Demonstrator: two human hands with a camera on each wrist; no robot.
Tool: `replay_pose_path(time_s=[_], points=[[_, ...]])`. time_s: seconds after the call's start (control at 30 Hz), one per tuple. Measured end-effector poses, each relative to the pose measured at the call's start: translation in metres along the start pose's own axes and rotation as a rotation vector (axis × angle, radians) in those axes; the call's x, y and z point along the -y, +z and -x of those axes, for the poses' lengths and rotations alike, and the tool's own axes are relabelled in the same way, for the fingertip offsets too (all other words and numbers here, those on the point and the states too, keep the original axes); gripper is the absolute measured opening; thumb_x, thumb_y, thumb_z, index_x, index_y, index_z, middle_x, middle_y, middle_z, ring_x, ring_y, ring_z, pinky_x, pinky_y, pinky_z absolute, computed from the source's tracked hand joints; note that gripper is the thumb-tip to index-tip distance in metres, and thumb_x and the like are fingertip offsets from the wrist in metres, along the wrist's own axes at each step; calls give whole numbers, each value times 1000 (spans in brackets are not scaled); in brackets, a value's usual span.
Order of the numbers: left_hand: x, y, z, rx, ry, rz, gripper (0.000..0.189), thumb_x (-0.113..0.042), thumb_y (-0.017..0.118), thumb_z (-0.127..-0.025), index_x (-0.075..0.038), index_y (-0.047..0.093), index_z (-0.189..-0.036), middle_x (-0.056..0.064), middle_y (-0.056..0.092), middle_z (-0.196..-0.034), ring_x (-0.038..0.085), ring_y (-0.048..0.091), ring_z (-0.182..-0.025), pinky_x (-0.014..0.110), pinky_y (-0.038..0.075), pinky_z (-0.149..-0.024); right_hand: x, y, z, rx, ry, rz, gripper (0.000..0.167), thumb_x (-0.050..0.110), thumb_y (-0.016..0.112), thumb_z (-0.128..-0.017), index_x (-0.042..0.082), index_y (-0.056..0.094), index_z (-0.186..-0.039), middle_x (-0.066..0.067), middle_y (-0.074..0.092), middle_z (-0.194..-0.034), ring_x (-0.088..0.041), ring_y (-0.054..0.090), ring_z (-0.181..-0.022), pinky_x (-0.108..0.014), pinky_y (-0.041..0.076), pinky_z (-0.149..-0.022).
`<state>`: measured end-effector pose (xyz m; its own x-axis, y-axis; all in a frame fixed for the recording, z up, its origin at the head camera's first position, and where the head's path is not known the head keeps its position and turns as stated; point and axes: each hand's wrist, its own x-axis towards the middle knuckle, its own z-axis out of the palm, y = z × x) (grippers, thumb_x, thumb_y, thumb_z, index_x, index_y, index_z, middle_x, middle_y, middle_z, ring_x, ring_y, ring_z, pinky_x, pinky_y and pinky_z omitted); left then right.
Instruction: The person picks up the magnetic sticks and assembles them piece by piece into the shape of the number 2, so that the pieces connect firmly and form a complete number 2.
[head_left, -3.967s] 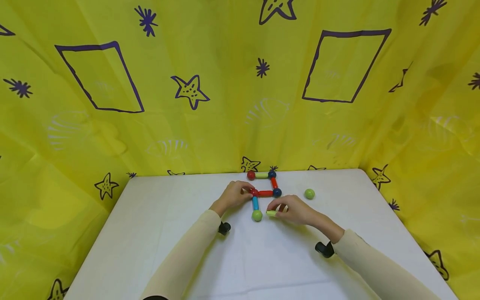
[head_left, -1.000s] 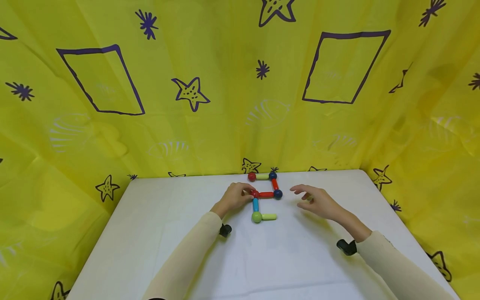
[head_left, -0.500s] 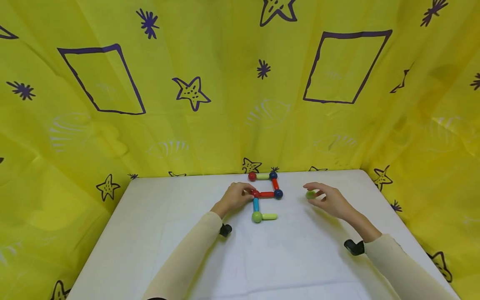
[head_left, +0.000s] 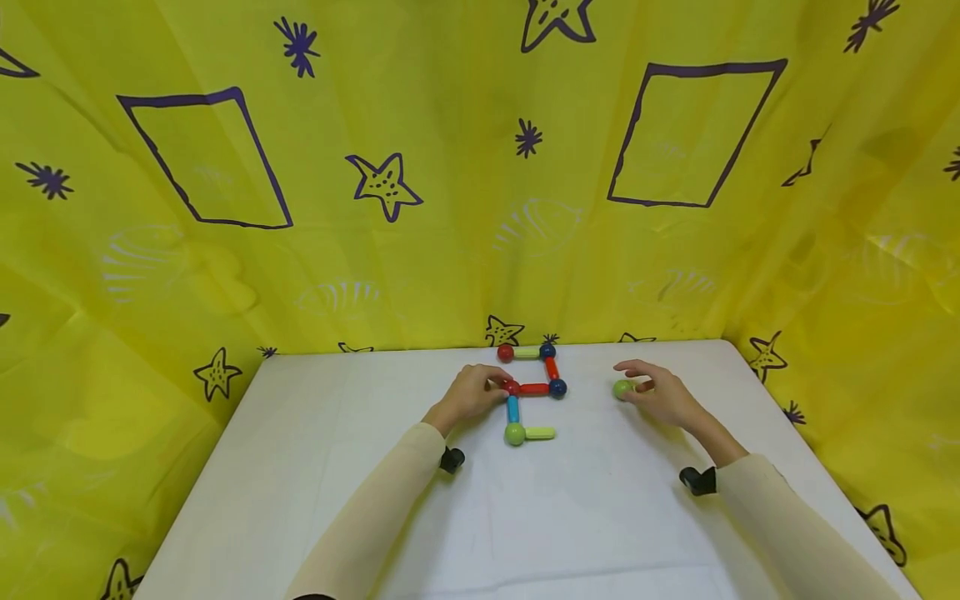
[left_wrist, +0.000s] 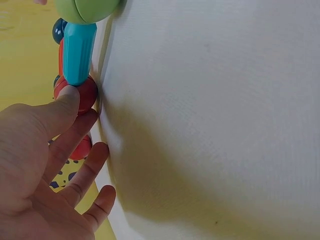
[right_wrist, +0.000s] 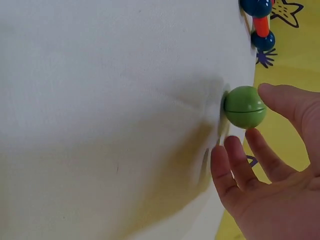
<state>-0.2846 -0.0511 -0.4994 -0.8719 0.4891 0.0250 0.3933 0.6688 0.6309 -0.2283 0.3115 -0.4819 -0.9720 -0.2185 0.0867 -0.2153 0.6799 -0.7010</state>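
My left hand (head_left: pixel 468 394) holds the red ball (head_left: pixel 512 387) at a corner of a stick-and-ball figure, with thumb and index finger on it. From that ball a red stick (head_left: pixel 535 389) runs right to a dark blue ball (head_left: pixel 557 388). A blue stick (head_left: pixel 513 409) joins it to a green ball (head_left: pixel 514 434), which bears a light green stick (head_left: pixel 540 433). My right hand (head_left: pixel 663 396) is at a loose green ball (head_left: pixel 622 389). The right wrist view shows its thumb beside this ball (right_wrist: pixel 245 107) and the fingers spread and only loosely bent; firm contact cannot be made out.
Beyond the left hand, the figure continues through another red stick (head_left: pixel 551 368), a second dark blue ball (head_left: pixel 547 352) and a light green stick (head_left: pixel 527 353) to a red ball (head_left: pixel 506 353). The white table (head_left: pixel 360 492) meets a yellow patterned curtain (head_left: pixel 450 267) at its back edge.
The right hand has left the light green stick attached to the green ball and moved right to the loose green ball. The left hand keeps its place on the red ball.
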Motion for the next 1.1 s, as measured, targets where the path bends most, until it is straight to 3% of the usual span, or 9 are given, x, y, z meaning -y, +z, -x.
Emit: replay_pose_path(time_s=[0.27, 1.1], points=[[0, 0, 0, 3, 1, 1, 25, -18, 71, -99, -16, 75, -123, 1, 74, -116, 18, 59, -97, 35, 47, -91, -3, 0, -2, 70, 30, -20, 40, 5, 71, -96, 1, 60, -135, -30, 62, -129, -43, 66, -105, -50, 55, -88], [1, 0, -1, -9, 24, -13, 24, -18, 72, -98, -16, 76, -121, 2, 75, -114, 17, 60, -93, 33, 47, -88, -15, 2, -1, 63, 72, -46, 30, 5, 68, -97, 3, 62, -127, -26, 65, -125, -42, 65, -109, -52, 55, -91]])
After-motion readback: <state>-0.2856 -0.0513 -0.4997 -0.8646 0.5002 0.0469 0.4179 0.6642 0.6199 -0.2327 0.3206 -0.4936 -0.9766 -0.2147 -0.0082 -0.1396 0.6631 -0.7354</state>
